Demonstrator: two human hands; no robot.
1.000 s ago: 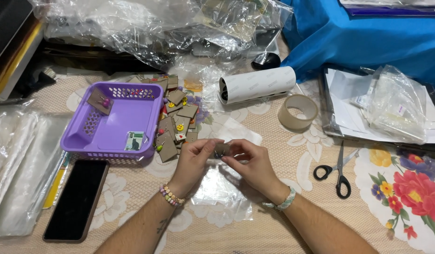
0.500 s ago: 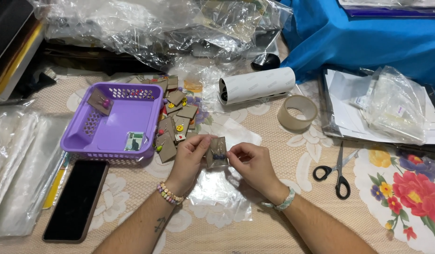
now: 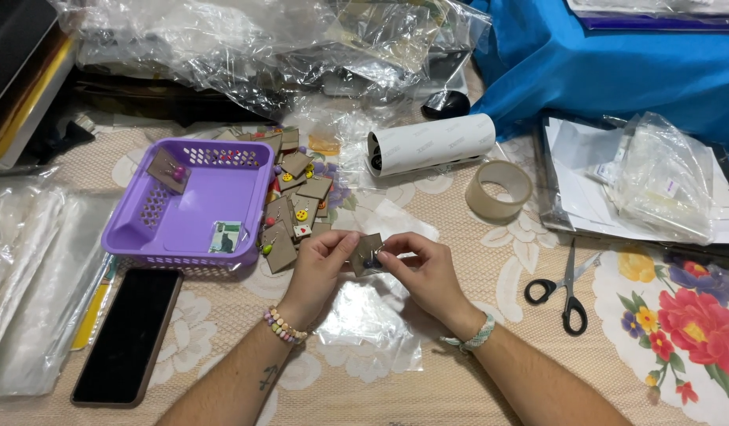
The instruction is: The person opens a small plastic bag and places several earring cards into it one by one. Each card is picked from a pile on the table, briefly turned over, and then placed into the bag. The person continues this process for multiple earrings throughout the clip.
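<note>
A small brown card [image 3: 368,251] is pinched between left hand [image 3: 321,264] and right hand [image 3: 424,268], fingers closed on its edges; grip is best kept light, above the clear bag [image 3: 368,323].

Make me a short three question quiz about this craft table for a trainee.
1. True or false: the scissors lie inside the purple basket.
2. What do the left hand and right hand hold together? A) a small brown card B) the tape roll C) the phone
3. Which wrist wears the beaded bracelet?

Key: 1 false; 2 A; 3 the left.
</note>
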